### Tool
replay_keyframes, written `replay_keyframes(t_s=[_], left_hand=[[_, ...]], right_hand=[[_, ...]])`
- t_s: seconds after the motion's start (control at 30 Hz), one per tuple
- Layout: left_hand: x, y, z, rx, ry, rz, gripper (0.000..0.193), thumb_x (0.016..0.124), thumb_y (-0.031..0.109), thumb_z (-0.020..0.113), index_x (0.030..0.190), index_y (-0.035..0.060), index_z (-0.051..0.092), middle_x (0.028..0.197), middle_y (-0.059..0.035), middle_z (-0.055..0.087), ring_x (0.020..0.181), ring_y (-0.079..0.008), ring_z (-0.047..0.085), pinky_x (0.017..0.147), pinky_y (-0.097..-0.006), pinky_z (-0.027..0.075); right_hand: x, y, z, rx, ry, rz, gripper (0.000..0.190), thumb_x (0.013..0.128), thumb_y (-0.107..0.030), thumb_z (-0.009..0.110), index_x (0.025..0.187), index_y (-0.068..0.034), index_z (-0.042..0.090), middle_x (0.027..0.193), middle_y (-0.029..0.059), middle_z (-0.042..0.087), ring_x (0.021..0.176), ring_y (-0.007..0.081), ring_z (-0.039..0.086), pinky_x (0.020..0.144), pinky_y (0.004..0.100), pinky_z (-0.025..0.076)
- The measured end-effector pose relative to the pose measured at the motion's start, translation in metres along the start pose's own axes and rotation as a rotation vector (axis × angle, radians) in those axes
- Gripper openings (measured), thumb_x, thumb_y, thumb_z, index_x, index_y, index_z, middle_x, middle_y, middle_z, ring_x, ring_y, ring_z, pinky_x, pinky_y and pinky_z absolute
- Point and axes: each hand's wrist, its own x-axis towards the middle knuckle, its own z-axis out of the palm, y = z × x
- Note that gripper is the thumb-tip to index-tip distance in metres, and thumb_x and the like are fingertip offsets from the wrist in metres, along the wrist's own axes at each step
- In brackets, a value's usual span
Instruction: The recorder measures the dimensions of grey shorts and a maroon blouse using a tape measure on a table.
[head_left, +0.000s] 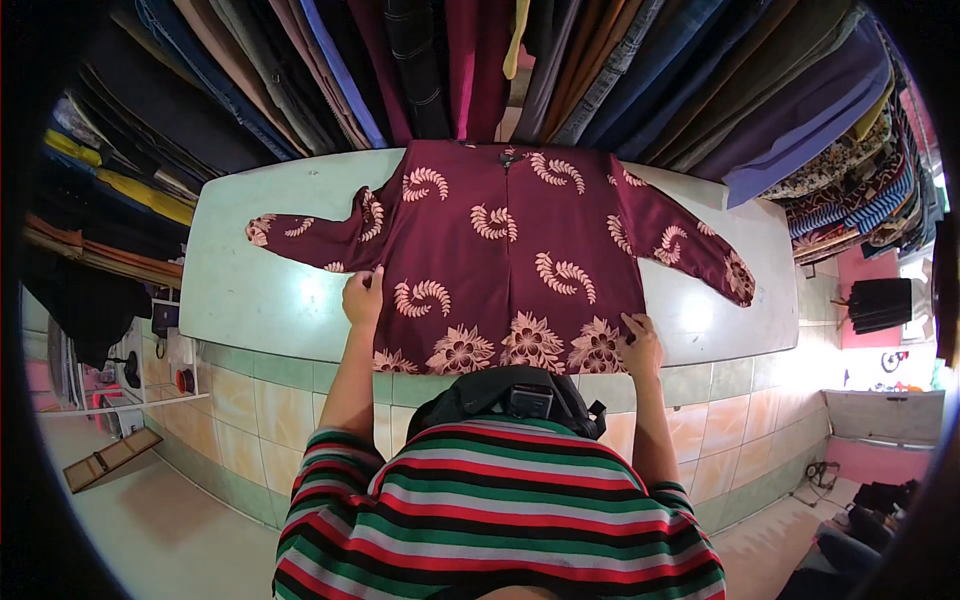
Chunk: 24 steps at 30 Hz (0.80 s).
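Observation:
A maroon long-sleeved batik shirt (480, 255) lies spread flat on a pale table (247, 202), its hem towards me and its neck at the far edge. Pale leaf curls cover the body, and large flowers run along the hem. Both sleeves stretch outward; the left one is bent and creased near the shoulder. My left hand (362, 298) pinches the shirt's left side edge just below that sleeve. Lower down on the opposite side, my right hand (641, 346) has its fingertips closed on the right edge near the hem.
Rows of hanging trousers (637, 82) crowd the table's far edge. Folded patterned garments (855, 180) are stacked at the right, and more clothes (112, 180) at the left. A black waist bag (480, 397) sits between my body and the table. A white rack (169, 386) stands at the left.

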Motion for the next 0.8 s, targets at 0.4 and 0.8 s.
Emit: replay_keyframes(t_s=[0.4, 0.8], left_hand=[[0.012, -0.005, 0.012, 0.138, 0.252, 0.178, 0.017, 0.088, 0.025, 0.054, 0.089, 0.0087, 0.049, 0.081, -0.0127, 0.061, 0.069, -0.0341, 0.059, 0.056, -0.0422, 0.045], [0.008, 0.011, 0.000, 0.293, 0.244, 0.191, 0.013, 0.087, 0.022, 0.052, 0.093, 0.0114, 0.052, 0.090, -0.0081, 0.060, 0.076, -0.0294, 0.058, 0.063, -0.0392, 0.044]], right_hand=[[0.043, -0.023, 0.002, -0.304, 0.038, 0.036, 0.048, 0.068, -0.014, 0.058, 0.116, -0.017, 0.058, 0.114, 0.0049, 0.057, 0.097, 0.0299, 0.056, 0.079, 0.0371, 0.049], [0.077, -0.009, 0.011, -0.205, 0.026, -0.063, 0.065, 0.070, -0.019, 0.053, 0.133, -0.020, 0.038, 0.138, -0.0039, 0.039, 0.097, 0.0300, 0.058, 0.084, 0.0383, 0.049]])
